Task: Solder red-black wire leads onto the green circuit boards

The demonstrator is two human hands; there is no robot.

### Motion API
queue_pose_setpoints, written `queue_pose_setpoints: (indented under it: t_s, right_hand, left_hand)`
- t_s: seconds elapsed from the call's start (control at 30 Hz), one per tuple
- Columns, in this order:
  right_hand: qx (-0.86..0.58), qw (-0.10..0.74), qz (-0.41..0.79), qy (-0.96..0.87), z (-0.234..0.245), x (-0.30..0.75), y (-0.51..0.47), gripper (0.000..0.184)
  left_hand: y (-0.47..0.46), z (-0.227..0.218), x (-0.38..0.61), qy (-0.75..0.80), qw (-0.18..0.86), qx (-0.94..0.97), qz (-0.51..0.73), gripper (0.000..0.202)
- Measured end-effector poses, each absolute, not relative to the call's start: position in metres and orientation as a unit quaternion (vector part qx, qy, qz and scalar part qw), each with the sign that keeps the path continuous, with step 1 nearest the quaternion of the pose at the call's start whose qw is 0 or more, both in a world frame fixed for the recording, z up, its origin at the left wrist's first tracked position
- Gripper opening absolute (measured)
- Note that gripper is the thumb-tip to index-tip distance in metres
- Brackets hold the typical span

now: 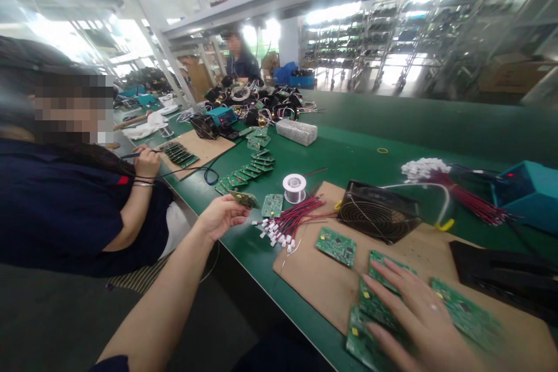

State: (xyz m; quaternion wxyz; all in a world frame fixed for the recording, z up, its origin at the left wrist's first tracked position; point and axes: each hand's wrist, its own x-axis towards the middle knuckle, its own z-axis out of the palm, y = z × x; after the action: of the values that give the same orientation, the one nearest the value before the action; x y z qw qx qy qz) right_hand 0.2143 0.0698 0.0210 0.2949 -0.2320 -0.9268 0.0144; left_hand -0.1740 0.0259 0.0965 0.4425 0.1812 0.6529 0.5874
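Note:
My left hand [220, 216] reaches out over the table's left edge and pinches a small green circuit board [244, 199] by its near end. My right hand [416, 317] lies flat, fingers spread, on several green circuit boards [375, 308] on a brown cardboard mat [322, 279]. One more board [336, 245] lies alone on the mat. A bundle of red wires with white plugs [290, 222] lies between my hands, next to a single board [272, 205] and a spool of solder wire [294, 188].
A small black fan [377, 215] stands on the mat's far side. Rows of boards [246, 171] lie further up the green table [361, 157]. A teal box [529, 192] and red wires [462, 195] sit right. A co-worker's hand [147, 161] holds a tool at left.

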Motion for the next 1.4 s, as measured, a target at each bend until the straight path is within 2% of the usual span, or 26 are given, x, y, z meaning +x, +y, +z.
queue_pose_setpoints:
  t_s: [0.13,0.2,0.27,0.33,0.4,0.47,0.57,0.63,0.7,0.8,1.07,1.23,1.4]
  right_hand:
    - [-0.268,0.311,0.250,-0.877,0.078,0.157,0.052,0.044]
    - [-0.274,0.310,0.387,-0.824,0.091,0.132,0.050,0.039]
    - [-0.289,0.313,0.502,-0.753,0.091,0.120,0.054,0.020]
    - [-0.317,0.310,0.588,-0.676,0.084,0.120,0.059,0.013]
    - [-0.347,0.292,0.627,-0.633,0.075,0.127,0.065,0.014]
    - [-0.371,0.260,0.602,-0.658,0.067,0.135,0.070,0.018]
    - [-0.387,0.216,0.517,-0.733,0.060,0.140,0.077,0.019]
    - [-0.395,0.196,0.482,-0.757,0.056,0.140,0.081,0.017]
    - [-0.402,0.181,0.456,-0.773,0.054,0.138,0.083,0.017]
    - [-0.396,0.156,0.416,-0.803,0.054,0.135,0.083,0.019]
    - [-0.373,0.136,0.276,-0.875,0.047,0.132,0.076,0.017]
    - [-0.344,0.123,0.114,-0.924,0.050,0.132,0.062,0.012]
    - [-0.289,0.103,0.124,-0.944,0.057,0.132,0.051,0.038]
  left_hand:
    - [0.020,0.095,-0.104,0.601,0.554,0.199,0.541,0.016]
    - [0.014,0.089,-0.071,0.573,0.607,0.207,0.511,0.020]
    - [0.005,0.082,-0.049,0.546,0.655,0.218,0.475,0.029]
    - [-0.004,0.076,-0.041,0.538,0.683,0.248,0.427,0.040]
    - [-0.011,0.070,-0.044,0.562,0.662,0.295,0.398,0.049]
    - [-0.012,0.066,-0.057,0.615,0.571,0.339,0.425,0.049]
    - [-0.005,0.063,-0.084,0.701,0.352,0.375,0.494,0.041]
    - [0.005,0.062,-0.103,0.750,0.230,0.397,0.477,0.040]
    - [0.016,0.059,-0.121,0.784,0.157,0.415,0.434,0.041]
    - [0.029,0.053,-0.141,0.795,0.137,0.435,0.400,0.043]
    - [0.061,0.042,-0.165,0.752,0.174,0.557,0.305,0.050]
    - [0.079,0.046,-0.177,0.727,0.197,0.609,0.250,0.058]
    - [0.091,0.045,-0.185,0.723,0.188,0.626,0.225,0.069]
